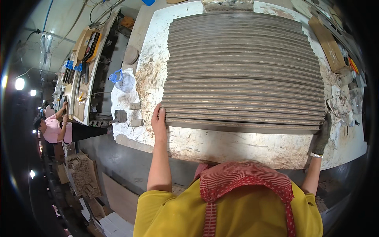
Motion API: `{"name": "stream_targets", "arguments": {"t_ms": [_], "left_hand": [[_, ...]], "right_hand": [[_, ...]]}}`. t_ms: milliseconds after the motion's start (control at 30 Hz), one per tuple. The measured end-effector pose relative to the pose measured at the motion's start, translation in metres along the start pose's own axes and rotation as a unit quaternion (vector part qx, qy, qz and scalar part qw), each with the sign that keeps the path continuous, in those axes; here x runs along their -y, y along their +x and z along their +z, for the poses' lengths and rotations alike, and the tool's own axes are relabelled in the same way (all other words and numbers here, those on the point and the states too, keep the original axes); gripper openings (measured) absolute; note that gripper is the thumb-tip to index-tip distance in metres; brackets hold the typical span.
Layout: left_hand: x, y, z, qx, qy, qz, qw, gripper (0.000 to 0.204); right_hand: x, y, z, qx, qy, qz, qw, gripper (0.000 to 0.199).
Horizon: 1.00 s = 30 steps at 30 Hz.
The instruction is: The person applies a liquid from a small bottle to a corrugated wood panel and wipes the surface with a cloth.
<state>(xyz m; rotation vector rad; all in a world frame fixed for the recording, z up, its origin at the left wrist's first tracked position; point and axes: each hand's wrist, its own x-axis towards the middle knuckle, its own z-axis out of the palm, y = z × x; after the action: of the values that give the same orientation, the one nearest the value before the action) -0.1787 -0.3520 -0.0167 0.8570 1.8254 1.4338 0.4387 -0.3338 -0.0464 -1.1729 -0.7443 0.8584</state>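
a worker in a yellow shirt (169,215) and red patterned apron (244,173) stands at a stained white counter (237,146), hands spread to either end of a broad bank of brown strips (244,67). the strips lie side by side in the middle of the counter, straight ahead of the worker, their long axis running left to right between the two hands.

the bare left hand (158,123) rests against the left ends of the strips at the near corner, so that the bank lies to the right of its fingers; thumb and forefinger sit close together, though whether they clamp anything cannot be told. the right hand (324,136), in what looks like a dark glove, is at the opposite near corner, with the strips to its left; its fingers are too dim to read. neither hand is plainly nearer: each has its own end of the nearest strip (244,129).

a blue-handled jug (116,76) and small grey blocks (137,123) stand to the left, a crumpled cloth (337,110) to the right. at far left, a co-worker in pink (53,128) is busy at another counter (85,94).
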Motion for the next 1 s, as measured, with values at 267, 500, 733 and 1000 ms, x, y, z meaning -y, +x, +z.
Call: {"name": "stream_targets", "arguments": {"t_ms": [267,500,733,1000], "left_hand": [[-0.012,0.004,0.002,0.014,0.001,-0.102,0.995,0.053],[-0.003,0.013,-0.013,0.056,0.029,-0.097,0.993,0.050],[-0.051,0.042,0.023,0.070,0.290,0.169,0.939,0.049],[-0.060,0.089,0.150,0.188,0.573,0.284,0.746,0.070]], "right_hand": [[-0.009,0.010,-0.021,-0.032,-0.175,0.041,0.983,0.048],[-0.017,0.011,-0.014,-0.055,-0.220,0.016,0.974,0.048],[0.039,0.024,0.022,0.012,-0.336,-0.063,0.940,0.051],[0.035,0.054,0.166,0.269,-0.739,-0.213,0.579,0.063]]}}
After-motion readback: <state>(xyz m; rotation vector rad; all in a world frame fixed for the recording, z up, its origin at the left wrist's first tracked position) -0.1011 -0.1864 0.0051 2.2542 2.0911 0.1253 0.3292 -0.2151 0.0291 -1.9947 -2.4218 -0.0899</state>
